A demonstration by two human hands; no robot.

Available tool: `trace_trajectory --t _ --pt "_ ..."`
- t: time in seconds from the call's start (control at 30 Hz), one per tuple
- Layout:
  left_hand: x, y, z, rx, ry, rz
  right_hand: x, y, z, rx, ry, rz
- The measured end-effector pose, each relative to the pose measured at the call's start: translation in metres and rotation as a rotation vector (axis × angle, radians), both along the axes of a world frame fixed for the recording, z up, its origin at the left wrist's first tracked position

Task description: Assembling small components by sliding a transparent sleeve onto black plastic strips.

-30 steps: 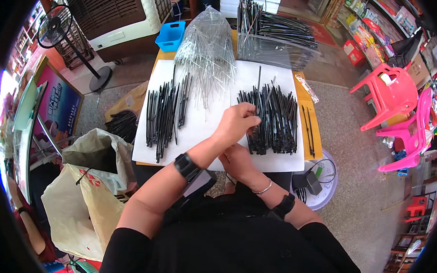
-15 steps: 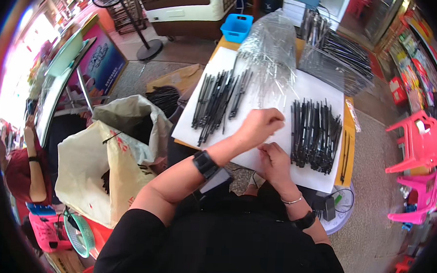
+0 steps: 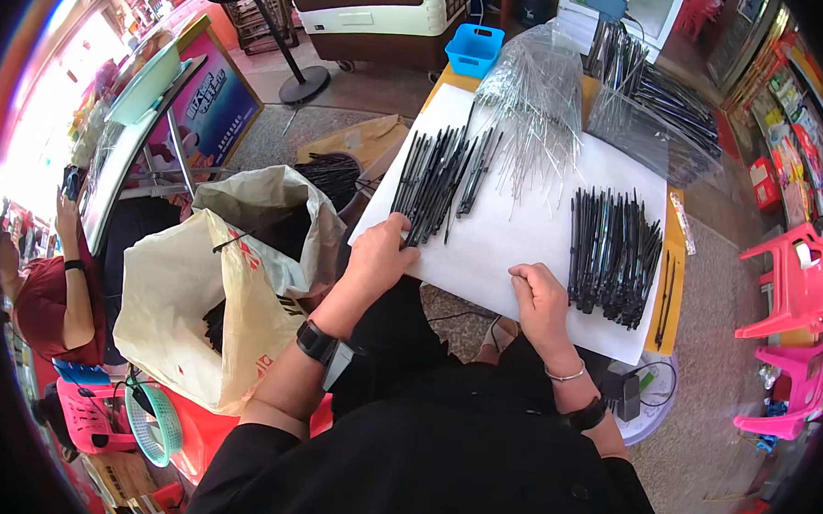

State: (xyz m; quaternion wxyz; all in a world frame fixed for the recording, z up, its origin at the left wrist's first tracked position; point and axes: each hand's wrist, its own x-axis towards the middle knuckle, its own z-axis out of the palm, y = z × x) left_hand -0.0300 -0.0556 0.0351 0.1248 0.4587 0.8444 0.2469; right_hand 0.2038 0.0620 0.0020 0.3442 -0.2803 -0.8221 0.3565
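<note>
My left hand (image 3: 379, 260) is at the left front edge of the white board (image 3: 493, 274), closed at the lower ends of the left pile of thin black strips (image 3: 433, 180). Its thumb and fingers pinch at a strip end there. My right hand (image 3: 540, 304) rests over the board's front edge, fingers curled and thumb pressed against them; whatever they hold, if anything, is too small to make out. Just right of it lies a wider row of black strips (image 3: 613, 257). Thin clear or silvery wires (image 3: 531, 138) spill from a clear plastic bag (image 3: 541, 65) at the back.
A clear bin (image 3: 642, 134) of long black strips stands back right, a blue basket (image 3: 474, 50) back left. Two black strips lie on the yellow edge (image 3: 669, 296). Open sacks (image 3: 175, 302) stand left; a person (image 3: 56, 306) is beyond them. Pink stools (image 3: 791, 283) are at right.
My left hand has moved from the middle of the board, near my right hand, leftward to the left pile of strips. My right hand has shifted slightly right; the whole view has shifted too.
</note>
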Motion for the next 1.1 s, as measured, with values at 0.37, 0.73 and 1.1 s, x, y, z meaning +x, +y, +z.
trace_trajectory --t 0.37,0.73,1.1 --pt "-0.009 -0.019 0.028 0.243 -0.665 0.138 0.001 -0.001 -0.002 -0.001 0.011 -0.016" --pt "0.022 0.009 0.007 0.290 -1.140 -0.088 -0.037 0.000 0.025 -0.371 0.202 0.065" --pt "0.049 0.036 -0.013 0.219 -1.178 -0.160 -0.056 0.019 0.026 -0.725 0.280 0.017"
